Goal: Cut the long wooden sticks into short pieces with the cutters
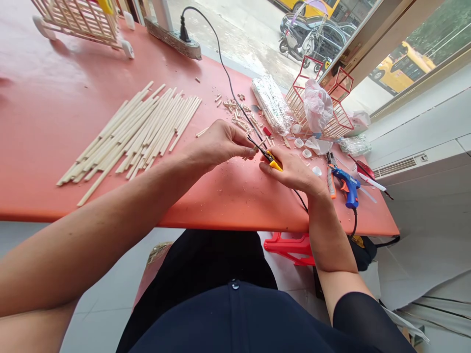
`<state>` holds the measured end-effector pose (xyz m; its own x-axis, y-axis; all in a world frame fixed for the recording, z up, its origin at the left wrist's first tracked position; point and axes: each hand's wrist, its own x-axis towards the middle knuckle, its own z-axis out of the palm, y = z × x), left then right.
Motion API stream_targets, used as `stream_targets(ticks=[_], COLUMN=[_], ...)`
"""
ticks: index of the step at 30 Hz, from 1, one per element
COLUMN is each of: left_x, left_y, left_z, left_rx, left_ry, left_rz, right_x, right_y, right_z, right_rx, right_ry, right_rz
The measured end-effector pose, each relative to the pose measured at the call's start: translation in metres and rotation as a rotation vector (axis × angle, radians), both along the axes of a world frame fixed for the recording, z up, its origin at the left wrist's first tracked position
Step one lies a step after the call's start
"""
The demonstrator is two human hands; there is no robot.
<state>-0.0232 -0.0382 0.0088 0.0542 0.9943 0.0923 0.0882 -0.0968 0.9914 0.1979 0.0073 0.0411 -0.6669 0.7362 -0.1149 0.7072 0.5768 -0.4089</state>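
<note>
Just right of my lap, at about two o'clock, a red plastic stool (pixel 290 246) stands under the near edge of the red counter (pixel 235 206). Above the counter, a little past twelve, my two hands meet. My left hand (pixel 224 142) is pinched, thumb against fingers, on a short piece of pale stick (pixel 262 143) right by the cutter blades; my right hand (pixel 296 169) is wrapped round the yellow grips of the cutters (pixel 270 157), which point toward ten o'clock. Between one and two o'clock lie a blue glue gun (pixel 348 186) and, just beside it, orange-handled pliers (pixel 331 182). White round caps (pixel 306 153) are strewn between my right hand and one o'clock. At eleven, a loose spread of long pale sticks (pixel 136 130) lies slantwise. Beyond my hands, at twelve, short cut pieces (pixel 239 112) are scattered beside a foil-like wrapped bundle (pixel 271 105). At one o'clock stands a red-and-pale stick frame (pixel 338 120) with a crumpled plastic bag (pixel 318 105) against it. Farther off, between eleven and twelve, a black cord (pixel 222 49) is plugged into a power strip (pixel 174 41); at eleven sits a wheeled stick cart (pixel 79 27).
</note>
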Motion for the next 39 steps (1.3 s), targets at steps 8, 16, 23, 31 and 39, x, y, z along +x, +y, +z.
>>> stream_targets(ticks=[8, 16, 23, 31, 39], left_x=[-0.002, -0.003, -0.002, 0.000, 0.000], left_y=[-0.001, 0.000, 0.006, 0.003, 0.003], left_z=[0.002, 0.003, -0.008, -0.011, -0.012], left_rx=[-0.039, -0.060, -0.039, -0.035, -0.023], left_ry=[0.001, 0.030, 0.040, 0.074, 0.205], left_rz=[-0.012, -0.018, -0.009, -0.002, 0.005], right_x=[0.000, -0.003, -0.005, 0.004, -0.011], right_y=[0.001, 0.000, -0.003, -0.001, 0.001], right_z=[0.003, 0.006, -0.003, 0.003, -0.015], right_rx=[-0.019, -0.019, 0.040, 0.004, -0.098], right_ry=[0.005, -0.049, -0.049, 0.145, 0.499], right_rz=[0.018, -0.010, -0.064, -0.093, -0.246])
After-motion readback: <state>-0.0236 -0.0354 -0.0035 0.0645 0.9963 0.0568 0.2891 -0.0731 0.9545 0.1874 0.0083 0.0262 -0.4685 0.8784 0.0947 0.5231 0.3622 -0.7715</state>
